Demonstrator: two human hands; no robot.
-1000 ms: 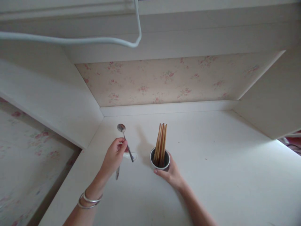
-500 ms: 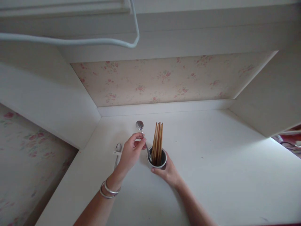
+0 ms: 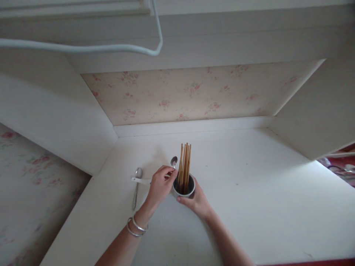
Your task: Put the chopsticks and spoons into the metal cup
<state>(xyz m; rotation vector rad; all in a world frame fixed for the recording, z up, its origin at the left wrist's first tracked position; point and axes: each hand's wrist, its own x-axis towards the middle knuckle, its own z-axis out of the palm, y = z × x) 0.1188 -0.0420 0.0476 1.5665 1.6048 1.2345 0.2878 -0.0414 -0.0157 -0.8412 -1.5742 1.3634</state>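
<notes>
My left hand pinches a metal spoon just below its round bowl, which points up. The spoon stands at the left side of a cup with a pale rim and a dark inside; its lower part is hidden by my fingers. Several wooden chopsticks stand upright in this cup. Wrapped around the cup's right side is my right hand, its thumb at the front. Left of my left hand lie a second metal spoon and a white spoon, whose far end is hidden behind the hand.
The white tabletop spreads out under both hands. White panels rise on either side, and floral wallpaper covers the back. A white cable or bar runs across the upper left.
My left hand has moved right and lowered the spoon further into the cup beside the chopsticks. More of the two spoons on the table now shows. My right hand keeps its hold on the cup.
</notes>
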